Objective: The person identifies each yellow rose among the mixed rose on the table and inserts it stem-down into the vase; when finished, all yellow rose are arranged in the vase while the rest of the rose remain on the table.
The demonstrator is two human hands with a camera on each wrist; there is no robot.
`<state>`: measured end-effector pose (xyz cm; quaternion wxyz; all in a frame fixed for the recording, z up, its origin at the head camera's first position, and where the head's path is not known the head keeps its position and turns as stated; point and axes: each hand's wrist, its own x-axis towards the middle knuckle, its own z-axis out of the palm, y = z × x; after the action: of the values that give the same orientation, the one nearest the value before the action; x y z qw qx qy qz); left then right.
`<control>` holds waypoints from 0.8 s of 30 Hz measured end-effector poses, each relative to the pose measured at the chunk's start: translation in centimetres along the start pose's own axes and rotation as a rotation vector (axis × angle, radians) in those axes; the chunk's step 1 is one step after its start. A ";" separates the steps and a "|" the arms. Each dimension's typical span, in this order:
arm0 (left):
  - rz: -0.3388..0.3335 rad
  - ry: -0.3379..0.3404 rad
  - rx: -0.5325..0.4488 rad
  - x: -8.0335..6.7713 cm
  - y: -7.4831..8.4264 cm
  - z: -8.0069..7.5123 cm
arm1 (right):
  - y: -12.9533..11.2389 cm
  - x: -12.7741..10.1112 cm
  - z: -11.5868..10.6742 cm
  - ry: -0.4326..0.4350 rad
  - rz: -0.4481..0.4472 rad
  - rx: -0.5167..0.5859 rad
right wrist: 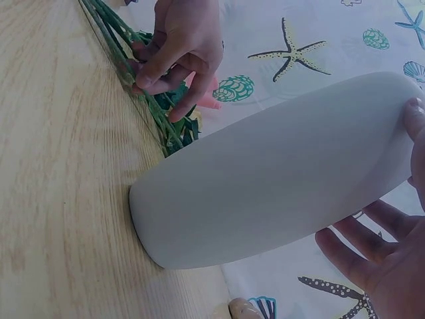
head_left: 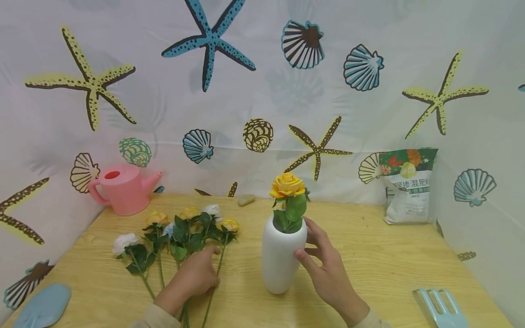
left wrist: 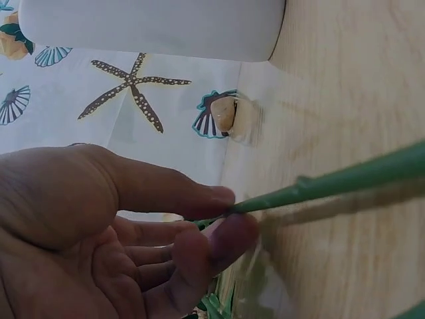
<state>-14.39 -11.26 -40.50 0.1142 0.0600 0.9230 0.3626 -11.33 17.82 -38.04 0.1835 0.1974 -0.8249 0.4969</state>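
Step in hand: picking the next flower; one yellow rose (head_left: 287, 185) already stands upright in the white vase (head_left: 280, 257), so the arranging looks only begun.
Left hand (head_left: 196, 275): grip closed in a pinch, thumb and fingertips (left wrist: 222, 234) nipping one green stem (left wrist: 345, 179) that lies on the desk (head_left: 385, 259); the stem is low against the wood and not clearly lifted.
Right hand (head_left: 326, 264): grip loose, fingers nearly straight, thumb and fingers touching the vase's right side to steady it rather than clasping it.
Vase: near the middle of the desk, a little toward the front edge, upright.
Loose flowers (head_left: 180, 230): a bunch of white and yellow blooms lying flat left of the vase, heads toward the back edge, stems toward the front edge.
Next move calls for: lifting the pinched stem free of its neighbours, turning it upright, and threading its end into the narrow vase mouth beside the rose's leaves while the right hand keeps the vase from tipping.
Also there: pink watering can (head_left: 125, 189) at the back left corner; fertiliser bag (head_left: 408, 184) at the back right.
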 end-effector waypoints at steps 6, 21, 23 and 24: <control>0.007 0.060 -0.087 0.1 0.5 -0.7 | 0.0 0.0 0.1 0.000 -0.008 -0.004; 0.146 0.199 -0.496 -0.8 4.4 -3.4 | 0.2 -0.1 0.2 0.009 -0.025 -0.006; 0.152 0.241 -0.541 -0.8 5.1 -3.5 | 0.2 0.0 0.2 0.010 -0.028 -0.008; 0.152 0.264 -0.571 -0.8 5.4 -3.6 | 0.2 0.0 0.2 0.011 -0.028 -0.010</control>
<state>-14.38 -9.83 -34.10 -0.0218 0.0466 0.7837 0.6190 -11.42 17.74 -38.29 0.1958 0.2053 -0.8234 0.4915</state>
